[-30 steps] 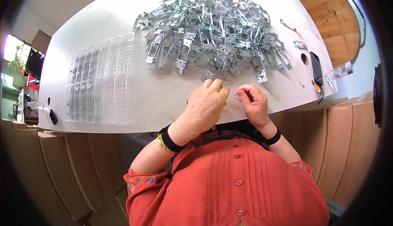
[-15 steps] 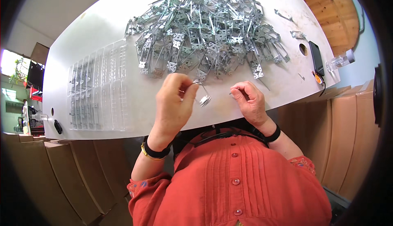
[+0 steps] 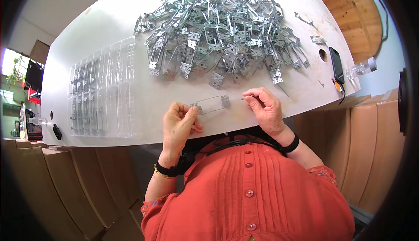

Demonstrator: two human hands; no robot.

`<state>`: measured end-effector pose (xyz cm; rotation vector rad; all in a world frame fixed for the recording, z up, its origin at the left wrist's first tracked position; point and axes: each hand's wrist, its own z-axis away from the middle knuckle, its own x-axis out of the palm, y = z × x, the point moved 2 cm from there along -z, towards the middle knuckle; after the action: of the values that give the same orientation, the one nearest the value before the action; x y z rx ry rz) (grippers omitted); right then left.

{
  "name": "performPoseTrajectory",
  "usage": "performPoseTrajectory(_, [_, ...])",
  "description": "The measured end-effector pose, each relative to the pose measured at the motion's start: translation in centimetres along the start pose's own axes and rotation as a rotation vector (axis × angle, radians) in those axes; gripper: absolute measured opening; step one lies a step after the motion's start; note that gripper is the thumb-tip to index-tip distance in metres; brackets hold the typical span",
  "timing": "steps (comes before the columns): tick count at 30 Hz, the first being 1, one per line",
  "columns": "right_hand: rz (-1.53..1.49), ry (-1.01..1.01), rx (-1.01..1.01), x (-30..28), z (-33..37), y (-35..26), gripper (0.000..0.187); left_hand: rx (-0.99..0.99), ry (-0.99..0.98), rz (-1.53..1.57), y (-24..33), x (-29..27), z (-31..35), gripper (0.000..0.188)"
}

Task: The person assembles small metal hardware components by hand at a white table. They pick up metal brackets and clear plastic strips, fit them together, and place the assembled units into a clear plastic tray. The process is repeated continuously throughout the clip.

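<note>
My left hand point(image 3: 180, 121) pinches one end of a metal bracket assembly point(image 3: 212, 103), two metal plates joined by thin rods. The assembly lies roughly level, its far end pointing right. My right hand point(image 3: 265, 106) is closed at the fingertips on a short, thin metal piece point(image 3: 245, 98), whose tip points left toward the bracket assembly without touching it. Beyond both hands spreads a large heap of similar bracket assemblies point(image 3: 218, 36). On the left of the table, a clear plastic tray point(image 3: 118, 75) holds several such assemblies in its left slots.
A phone point(image 3: 336, 65) lies by the right table edge, beside a clear bottle point(image 3: 361, 68) and a round hole point(image 3: 323, 55). A loose bracket piece point(image 3: 317, 39) is near them. Cardboard boxes point(image 3: 331, 132) stand below the table on both sides. A black object point(image 3: 57, 132) sits at the left edge.
My left hand has lowered toward me and turned the bracket assembly from hanging steeply to lying sideways, pointing right. My right hand has stayed nearly in place.
</note>
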<state>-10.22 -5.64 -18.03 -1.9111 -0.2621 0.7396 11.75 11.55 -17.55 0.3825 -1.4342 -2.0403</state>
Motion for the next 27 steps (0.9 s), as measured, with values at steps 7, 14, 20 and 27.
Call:
performPoseTrajectory(7, [0.026, -0.059, -0.104, 1.9, -0.5, -1.4, 0.009, 0.012, 0.0, 0.028, -0.5, -0.1, 0.2, 0.023])
performPoseTrajectory(14, [0.077, -0.069, -0.147, 2.2, -0.3, -1.6, 0.011, 0.005, 0.008, 0.013, -0.1, 0.2, 0.5, 0.03])
performPoseTrajectory(20, [0.072, -0.073, -0.156, 2.6, -0.3, -1.3, 0.011, 0.015, 0.009, -0.014, -0.1, 0.4, 0.4, 0.026])
performPoseTrajectory(27, [0.055, -0.084, -0.159, 2.8, -0.6, -1.5, 0.011, 0.055, -0.008, -0.015, -0.4, 0.3, 0.3, 0.022])
